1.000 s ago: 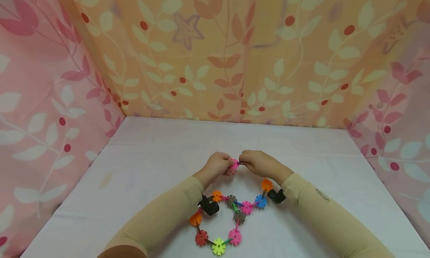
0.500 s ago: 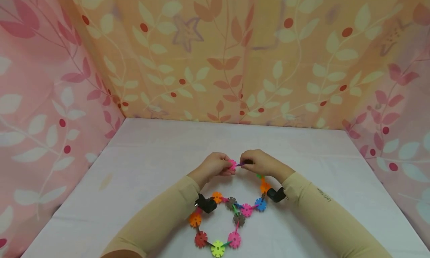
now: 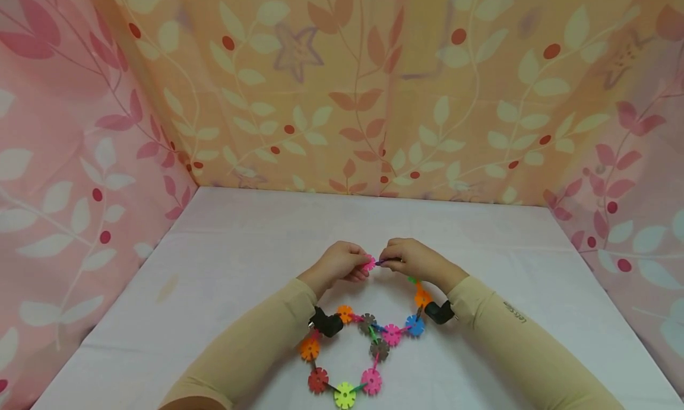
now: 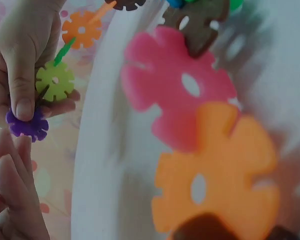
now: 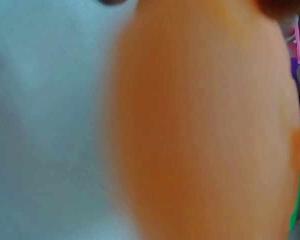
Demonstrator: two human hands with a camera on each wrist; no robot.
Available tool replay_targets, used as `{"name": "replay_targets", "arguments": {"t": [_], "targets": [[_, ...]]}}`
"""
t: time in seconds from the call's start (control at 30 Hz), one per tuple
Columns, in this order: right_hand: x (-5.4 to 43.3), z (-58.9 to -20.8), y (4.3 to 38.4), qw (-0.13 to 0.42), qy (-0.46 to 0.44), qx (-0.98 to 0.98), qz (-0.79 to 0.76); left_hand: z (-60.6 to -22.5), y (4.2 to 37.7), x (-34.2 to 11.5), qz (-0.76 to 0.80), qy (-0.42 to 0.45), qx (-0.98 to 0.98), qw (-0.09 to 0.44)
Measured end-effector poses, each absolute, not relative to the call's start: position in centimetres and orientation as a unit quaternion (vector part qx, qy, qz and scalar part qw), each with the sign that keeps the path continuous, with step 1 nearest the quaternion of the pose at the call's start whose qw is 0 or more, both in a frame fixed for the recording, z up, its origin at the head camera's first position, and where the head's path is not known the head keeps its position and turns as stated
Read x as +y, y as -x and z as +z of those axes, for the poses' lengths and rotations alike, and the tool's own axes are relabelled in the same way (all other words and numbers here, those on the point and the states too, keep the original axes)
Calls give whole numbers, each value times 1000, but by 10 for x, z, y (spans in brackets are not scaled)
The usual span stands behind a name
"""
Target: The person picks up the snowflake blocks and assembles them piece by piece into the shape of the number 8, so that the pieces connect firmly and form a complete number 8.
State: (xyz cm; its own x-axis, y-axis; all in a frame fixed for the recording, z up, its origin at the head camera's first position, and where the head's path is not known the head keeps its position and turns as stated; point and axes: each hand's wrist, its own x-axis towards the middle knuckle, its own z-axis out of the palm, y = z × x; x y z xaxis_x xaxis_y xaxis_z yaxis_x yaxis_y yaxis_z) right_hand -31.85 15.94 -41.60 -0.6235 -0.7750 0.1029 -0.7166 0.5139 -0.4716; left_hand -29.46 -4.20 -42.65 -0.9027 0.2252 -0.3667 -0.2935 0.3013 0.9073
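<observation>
Pinched between the thumb and fingers of my left hand (image 3: 339, 263) is a pink snowflake disc (image 3: 369, 262). My right hand (image 3: 419, 260) grips a purple snowflake disc (image 4: 27, 124), whose edge meets the pink disc between the two hands. From the purple disc a chain runs past a yellow-green disc (image 4: 55, 81) to an orange disc (image 3: 423, 298). This chain joins a ring of slotted discs on the table, including a blue disc (image 3: 414, 325) and a yellow disc (image 3: 345, 395). In the left wrist view, the left fingers mostly hide the pink disc.
A white cloth covers the table (image 3: 240, 232), with flowered curtains (image 3: 342, 101) around the back and sides. Black wrist cameras hang close over the chain. A blurred orange disc (image 5: 205, 130) fills much of the right wrist view.
My right hand has shifted slightly and more of the purple disc came into view between the hands. A green piece now shows below the right hand. The lower ring has hardly moved.
</observation>
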Motion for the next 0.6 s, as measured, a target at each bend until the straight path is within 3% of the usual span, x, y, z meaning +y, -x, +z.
{"name": "replay_targets", "arguments": {"t": [0.6], "targets": [[165,-421,322,71,433,848,-296,-424,294,-38,585,7,784,207]]}}
